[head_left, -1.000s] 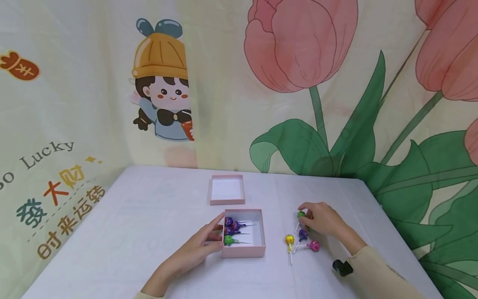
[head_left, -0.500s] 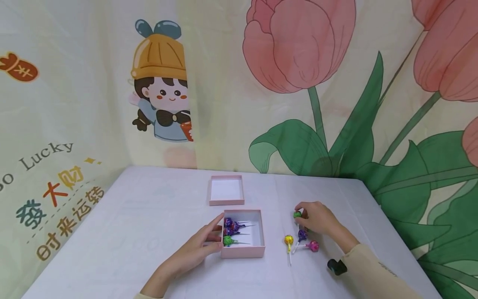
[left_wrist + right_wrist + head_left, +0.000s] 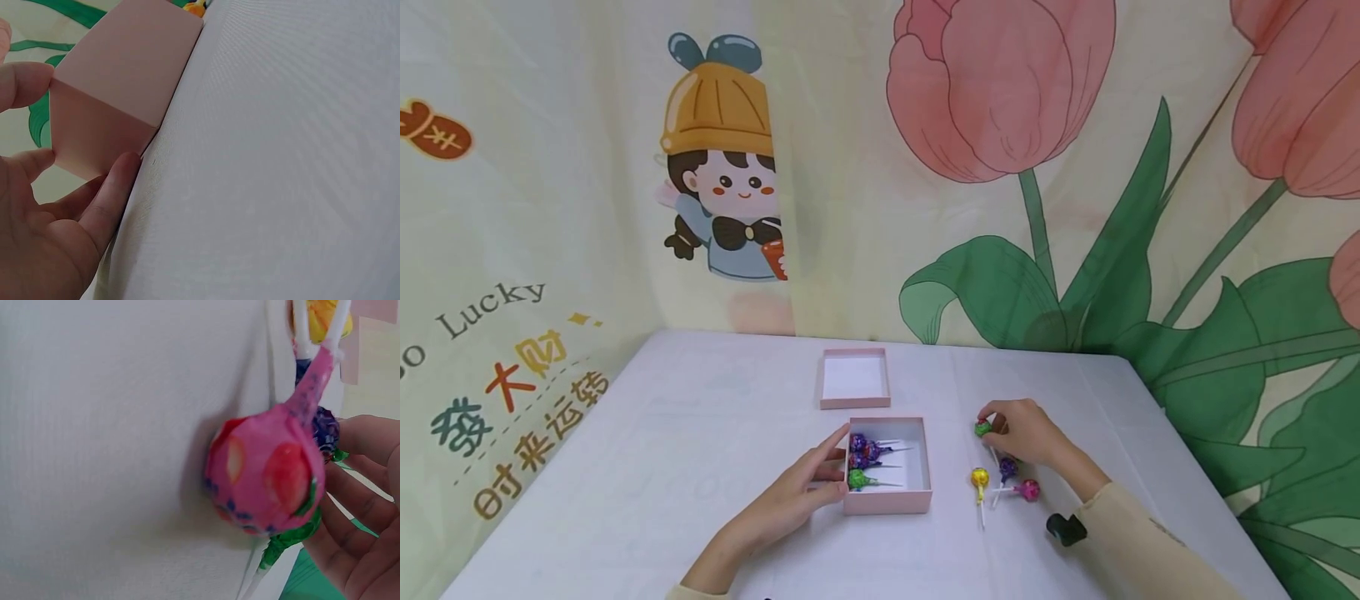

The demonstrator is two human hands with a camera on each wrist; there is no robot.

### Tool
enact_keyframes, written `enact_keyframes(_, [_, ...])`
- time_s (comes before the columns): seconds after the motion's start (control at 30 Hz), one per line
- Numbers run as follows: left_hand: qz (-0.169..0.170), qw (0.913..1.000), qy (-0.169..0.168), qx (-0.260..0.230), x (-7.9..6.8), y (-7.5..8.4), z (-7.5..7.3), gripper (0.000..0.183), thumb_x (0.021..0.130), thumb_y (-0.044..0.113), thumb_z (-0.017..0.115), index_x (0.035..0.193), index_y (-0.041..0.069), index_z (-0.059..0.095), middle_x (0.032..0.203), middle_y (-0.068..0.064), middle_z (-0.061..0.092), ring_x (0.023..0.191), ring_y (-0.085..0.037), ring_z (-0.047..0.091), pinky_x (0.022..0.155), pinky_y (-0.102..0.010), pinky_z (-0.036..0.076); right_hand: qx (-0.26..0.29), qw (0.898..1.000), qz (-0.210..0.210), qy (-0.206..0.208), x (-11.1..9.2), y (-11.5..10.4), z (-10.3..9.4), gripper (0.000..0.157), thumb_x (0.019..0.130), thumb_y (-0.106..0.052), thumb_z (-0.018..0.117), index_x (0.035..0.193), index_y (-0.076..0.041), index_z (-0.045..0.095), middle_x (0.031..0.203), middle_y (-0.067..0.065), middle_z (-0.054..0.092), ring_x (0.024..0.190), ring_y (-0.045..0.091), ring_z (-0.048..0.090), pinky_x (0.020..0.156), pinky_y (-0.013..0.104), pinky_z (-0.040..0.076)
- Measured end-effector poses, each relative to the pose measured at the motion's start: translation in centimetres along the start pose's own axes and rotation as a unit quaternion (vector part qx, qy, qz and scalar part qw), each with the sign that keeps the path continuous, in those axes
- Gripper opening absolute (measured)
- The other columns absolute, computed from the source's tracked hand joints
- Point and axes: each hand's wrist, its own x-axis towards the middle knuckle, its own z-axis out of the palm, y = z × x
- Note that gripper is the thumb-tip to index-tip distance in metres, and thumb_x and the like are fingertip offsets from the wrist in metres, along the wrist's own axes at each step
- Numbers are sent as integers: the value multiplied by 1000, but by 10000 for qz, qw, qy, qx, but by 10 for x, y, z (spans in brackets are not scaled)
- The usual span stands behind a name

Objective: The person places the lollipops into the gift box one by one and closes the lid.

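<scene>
My left hand [image 3: 793, 492] rests against the left side of an open pink box [image 3: 891, 502], with fingers spread along that wall. In the left wrist view, fingertips touch the pink box [image 3: 119, 62] near its edges. Several purple lollipops [image 3: 868, 450] and a green lollipop [image 3: 858, 479] lie inside, sticks pointing right. To the right, my right hand [image 3: 1030, 433] pinches another green lollipop [image 3: 983, 427] by its head, stick hanging down. Below that hand are a yellow lollipop [image 3: 980, 478], a purple lollipop [image 3: 1007, 469] and a pink lollipop [image 3: 1028, 490].
The pink box lid [image 3: 854, 379] lies inside-up behind the box. A white cloth covers the table [image 3: 700, 433]. Near the right sleeve shows a black object [image 3: 1065, 529]. In the right wrist view, a further green wrapper [image 3: 294, 536] appears beyond the pink lollipop [image 3: 265, 472].
My right hand has shifted left with the green lollipop in its fingers, nearer to the box. My left hand stays at the box, which has hardly moved.
</scene>
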Motion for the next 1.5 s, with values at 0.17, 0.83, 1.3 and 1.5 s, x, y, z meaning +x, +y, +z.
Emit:
enact_keyframes(0.17, [-37, 10000, 7, 24, 1, -1, 0, 80, 105, 31, 66, 171, 31, 21, 159, -21, 46, 136, -34, 56, 113, -57, 42, 258, 9996, -107, -28, 0, -6, 0, 28, 92, -13, 84, 118, -15, 76, 85, -7, 67, 74, 13, 58, 70, 26, 55])
enact_keyframes(0.83, [-124, 9999, 34, 7, 4, -2, 1, 80, 105, 32, 67, 171, 32, 21, 160, -20, 46, 136, -33, 56, 113, -57, 42, 594, 9925, -1056, -172, 1, -27, -5, 31, 94, -5, 81, 123, -12, 77, 101, -7, 73, 85, 11, 65, 74, 21, 57])
enact_keyframes(1.3, [-104, 9999, 13, 15, 3, 0, 2, 81, 105, 32, 66, 172, 29, 21, 160, -20, 45, 134, -32, 57, 112, -56, 41, 619, 9792, -1909, -285, 1, -84, -19, 31, 95, -4, 80, 123, -14, 77, 104, -5, 74, 88, 11, 68, 76, 20, 58])
enact_keyframes(1.5, [-266, 9996, 40, -68, 3, 0, 1, 81, 105, 35, 66, 171, 31, 21, 161, -20, 44, 135, -32, 57, 114, -58, 41, 671, 9726, -2223, -122, 6, -110, -18, 31, 94, -3, 80, 123, -15, 77, 107, -6, 75, 92, 9, 69, 80, 20, 58])
